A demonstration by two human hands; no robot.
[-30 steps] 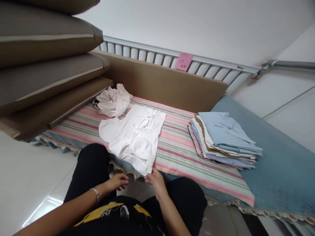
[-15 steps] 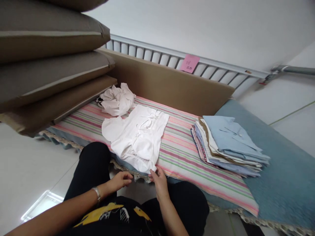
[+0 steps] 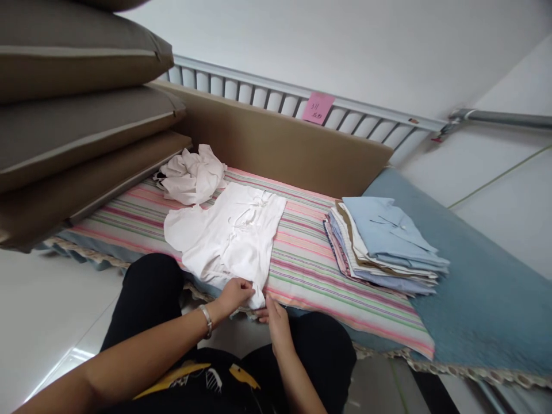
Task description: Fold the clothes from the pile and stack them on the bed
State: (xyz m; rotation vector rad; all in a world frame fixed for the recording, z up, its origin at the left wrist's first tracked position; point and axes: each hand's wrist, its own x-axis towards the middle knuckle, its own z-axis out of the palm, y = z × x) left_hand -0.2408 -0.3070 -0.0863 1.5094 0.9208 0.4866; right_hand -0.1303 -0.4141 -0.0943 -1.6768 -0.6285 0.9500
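Note:
A white shirt (image 3: 241, 230) with thin ties lies spread on a striped cloth (image 3: 310, 253), its near corner at the front edge. My left hand (image 3: 235, 295) pinches the shirt close to that corner; a bracelet is round the wrist. Just right of it, my right hand (image 3: 276, 323) is at the corner's lower edge with thumb and fingers apart. Whether its fingertips touch the fabric is hard to make out. Farther back on the left sits a crumpled heap of off-white cloth (image 3: 192, 174).
A stack of folded garments (image 3: 388, 236), light blue on top, stands to the right. Large brown cushions (image 3: 86, 115) pile up at left. Behind are a brown board (image 3: 276, 144), a white radiator (image 3: 241, 92) and a pink note (image 3: 318, 108).
My left hand has moved up and right from above my lap and taken hold of the shirt near its corner. My right hand has loosened its pinch there. The view has shifted slightly.

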